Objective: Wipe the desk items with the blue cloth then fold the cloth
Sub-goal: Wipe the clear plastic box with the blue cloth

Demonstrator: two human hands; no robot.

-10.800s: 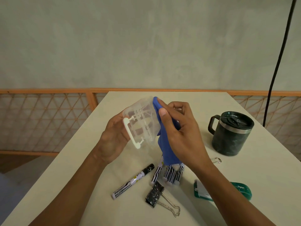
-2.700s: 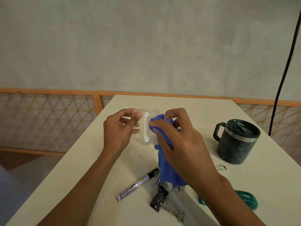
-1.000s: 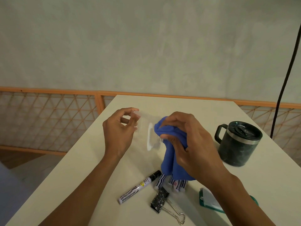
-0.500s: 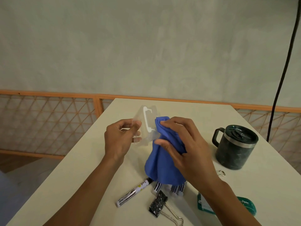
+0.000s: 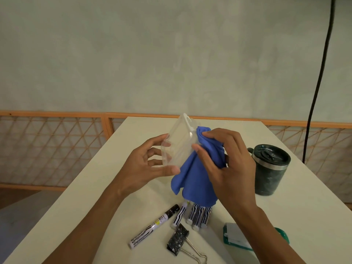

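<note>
Your blue cloth [image 5: 196, 183] was up in the air over the tabletop [image 5: 91, 206], bunched against the right side of a clear plastic case [image 5: 178, 143]. Its loose end hung down in front of the striped markers [image 5: 198, 216].

Right hand [image 5: 232, 168]: fingers [image 5: 215, 134] curled round the bunched top of the cloth, thumb pressing it to the case edge.

Left hand [image 5: 141, 172]: held the case from the other side, thumb at the lower corner, fingertips on the upper left edge, fingers moderately spread.

The case was tilted, its white-tabbed end pointing up and away from you.

On the tabletop below:
- the striped markers lay side by side, tops hidden by the cloth
- a black-capped marker [image 5: 156, 224] lay diagonally just left of them
- a black binder clip [image 5: 178, 239] sat nearer you
- a green-and-white dispenser [image 5: 236, 239] was partly hidden by your right forearm
- a dark lidded mug [image 5: 268, 172] stood upright at the right, well apart from the markers

A black cable [image 5: 316, 92] hung down the wall at the far right.
</note>
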